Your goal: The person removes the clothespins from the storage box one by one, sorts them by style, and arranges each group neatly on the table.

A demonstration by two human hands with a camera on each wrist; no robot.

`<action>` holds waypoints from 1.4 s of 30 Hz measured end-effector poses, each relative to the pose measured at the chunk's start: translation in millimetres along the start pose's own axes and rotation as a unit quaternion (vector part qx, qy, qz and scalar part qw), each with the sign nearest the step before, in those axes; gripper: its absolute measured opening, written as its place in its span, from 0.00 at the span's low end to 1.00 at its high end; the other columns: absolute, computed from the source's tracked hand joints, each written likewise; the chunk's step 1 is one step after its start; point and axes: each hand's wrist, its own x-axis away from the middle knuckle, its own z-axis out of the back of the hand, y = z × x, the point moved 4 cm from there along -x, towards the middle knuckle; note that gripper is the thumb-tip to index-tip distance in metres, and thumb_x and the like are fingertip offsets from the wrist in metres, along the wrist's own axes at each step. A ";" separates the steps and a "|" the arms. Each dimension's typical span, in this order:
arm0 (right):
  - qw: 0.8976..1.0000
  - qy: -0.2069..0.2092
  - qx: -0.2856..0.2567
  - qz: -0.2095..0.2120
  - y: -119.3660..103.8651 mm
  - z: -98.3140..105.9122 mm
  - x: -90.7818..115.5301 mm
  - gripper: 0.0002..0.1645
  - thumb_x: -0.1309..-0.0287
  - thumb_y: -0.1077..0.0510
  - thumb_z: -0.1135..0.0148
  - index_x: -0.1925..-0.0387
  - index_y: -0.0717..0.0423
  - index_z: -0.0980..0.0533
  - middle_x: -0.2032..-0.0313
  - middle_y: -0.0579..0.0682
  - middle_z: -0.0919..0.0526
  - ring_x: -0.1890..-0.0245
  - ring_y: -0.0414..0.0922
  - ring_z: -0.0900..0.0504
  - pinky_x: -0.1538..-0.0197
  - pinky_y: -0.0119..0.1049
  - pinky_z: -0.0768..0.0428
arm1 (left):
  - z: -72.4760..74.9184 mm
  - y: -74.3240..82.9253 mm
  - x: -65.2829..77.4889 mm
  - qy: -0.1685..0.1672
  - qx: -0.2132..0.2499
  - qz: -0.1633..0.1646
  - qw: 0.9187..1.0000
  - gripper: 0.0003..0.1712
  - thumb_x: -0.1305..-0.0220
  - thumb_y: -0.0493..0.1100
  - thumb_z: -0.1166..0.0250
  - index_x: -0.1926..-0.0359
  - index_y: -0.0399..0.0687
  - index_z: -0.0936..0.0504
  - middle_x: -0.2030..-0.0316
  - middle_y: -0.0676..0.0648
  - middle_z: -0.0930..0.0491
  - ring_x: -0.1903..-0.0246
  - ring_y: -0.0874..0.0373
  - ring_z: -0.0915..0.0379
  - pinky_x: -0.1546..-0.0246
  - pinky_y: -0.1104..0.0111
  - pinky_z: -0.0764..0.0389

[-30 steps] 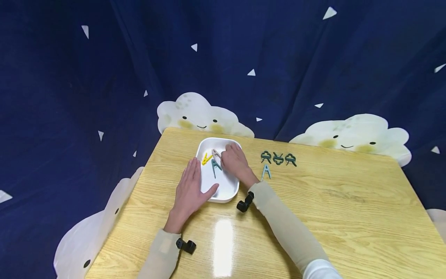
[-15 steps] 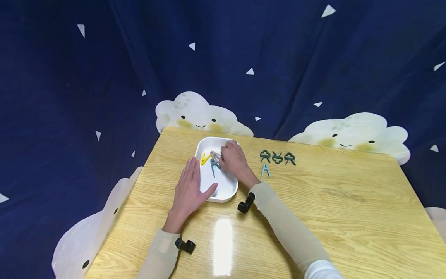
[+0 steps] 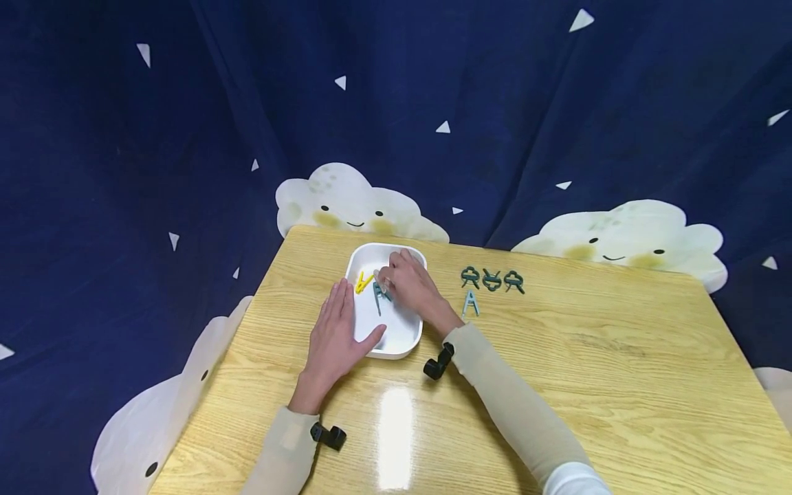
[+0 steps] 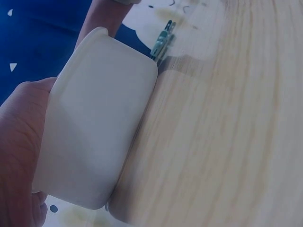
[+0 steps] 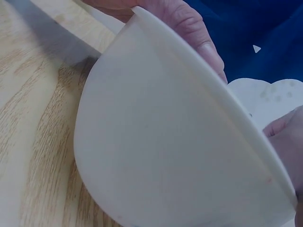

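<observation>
Presently, a white tray (image 3: 402, 333) stands on the wooden table (image 3: 588, 371), a hand at each side. Left hand (image 3: 337, 330): laid along the tray's left wall, fingers straight, thumb out over the near part; grip not curled. Right hand (image 3: 413, 283): inside the tray, fingers bent, tips at a pale clip (image 3: 377, 276). Fingers hide most of that clip; cannot tell whether the grip is closed on it. Tray contents also include a yellow clip (image 3: 361, 282) near the left wall and a teal clip (image 3: 377, 297) just nearer the person than the pale one. Right of the tray, on the table: three dark green clips (image 3: 491, 280) in a row, middle one reversed; a light blue clip (image 3: 471, 302) below the leftmost. Behind: dark blue curtain (image 3: 396, 103).
</observation>
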 end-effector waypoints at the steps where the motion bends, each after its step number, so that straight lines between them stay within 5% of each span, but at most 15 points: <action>1: 1.000 0.000 0.001 -0.006 0.3 -0.5 -0.3 0.06 0.31 0.59 0.32 0.58 0.50 0.12 0.67 0.47 0.28 0.61 0.48 0.33 0.56 0.40 0.32 | 0.1 -0.1 0.0 0.000 0.000 0.000 1.000 0.65 0.34 0.77 0.43 0.18 0.33 0.53 0.18 0.36 0.54 0.17 0.48 0.66 0.18 0.55 0.53; 4: 0.999 -0.003 0.012 -0.031 1.7 -2.7 -1.4 0.09 0.30 0.55 0.35 0.59 0.55 0.13 0.65 0.49 0.26 0.58 0.50 0.31 0.52 0.43 0.29 | 0.7 -0.3 0.3 -0.001 0.001 0.002 1.000 0.65 0.34 0.77 0.44 0.18 0.33 0.53 0.17 0.36 0.54 0.17 0.49 0.67 0.18 0.55 0.53; 9: 0.996 -0.035 0.052 -0.057 2.2 -7.3 -2.9 0.23 0.26 0.44 0.42 0.74 0.54 0.20 0.66 0.51 0.27 0.57 0.51 0.32 0.49 0.45 0.29 | 1.5 -0.5 0.3 0.001 0.002 0.003 1.000 0.64 0.34 0.77 0.44 0.18 0.33 0.53 0.17 0.36 0.54 0.17 0.49 0.67 0.18 0.55 0.53; 16: 0.993 -0.073 0.082 -0.048 0.7 -8.4 -3.0 0.18 0.38 0.51 0.35 0.82 0.50 0.24 0.69 0.49 0.28 0.60 0.51 0.34 0.51 0.44 0.32 | 1.9 -1.2 0.3 0.004 0.003 0.005 1.000 0.64 0.33 0.77 0.44 0.18 0.33 0.53 0.17 0.38 0.56 0.17 0.50 0.68 0.18 0.54 0.53; 24: 0.991 -0.080 0.097 -0.040 0.0 -8.2 -4.1 0.20 0.38 0.50 0.36 0.85 0.51 0.24 0.71 0.50 0.27 0.61 0.52 0.33 0.50 0.45 0.30 | 3.9 -1.3 0.2 0.010 0.012 0.006 1.000 0.64 0.34 0.76 0.43 0.18 0.33 0.52 0.17 0.38 0.56 0.17 0.48 0.65 0.19 0.53 0.51; 31: 0.992 -0.115 0.047 -0.026 0.0 -10.9 -3.8 0.20 0.41 0.43 0.28 0.83 0.46 0.20 0.70 0.45 0.27 0.62 0.49 0.34 0.51 0.43 0.33 | 4.6 -1.6 1.5 0.011 0.006 0.002 1.000 0.64 0.33 0.76 0.44 0.18 0.33 0.52 0.17 0.37 0.55 0.17 0.46 0.64 0.19 0.53 0.52; 42: 0.989 -0.141 0.041 -0.015 0.7 -10.0 -0.8 0.16 0.45 0.51 0.31 0.86 0.46 0.22 0.73 0.44 0.25 0.64 0.48 0.32 0.56 0.40 0.32 | 3.5 -0.1 1.5 0.012 0.010 -0.002 1.000 0.63 0.33 0.76 0.44 0.19 0.32 0.51 0.17 0.38 0.56 0.17 0.45 0.62 0.19 0.51 0.50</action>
